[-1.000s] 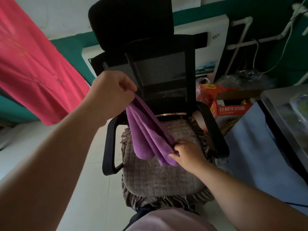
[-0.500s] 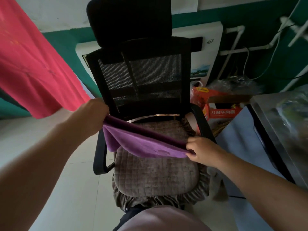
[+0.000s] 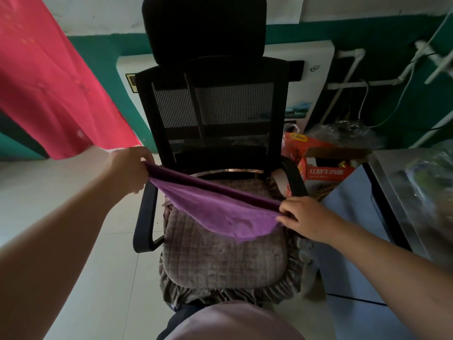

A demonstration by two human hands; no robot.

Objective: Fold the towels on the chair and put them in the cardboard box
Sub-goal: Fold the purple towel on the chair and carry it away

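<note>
over the chair (image 3: 220,253), 2 hands stretch a towel (image 3: 220,209).

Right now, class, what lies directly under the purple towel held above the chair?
Under the purple towel, stretched between the left hand and right hand, is the chair's quilted seat cushion. The cushion part beneath the sagging cloth is hidden.

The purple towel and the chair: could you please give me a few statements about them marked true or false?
1. Both hands grip the purple towel, left hand and right hand at opposite ends. True.
2. The towel lies flat on the seat cushion. False: it is stretched in the air above it.
3. The chair has a black mesh back. True.
4. The towel is already in the cardboard box. False: the box stands right of the chair, the towel is held.
</note>
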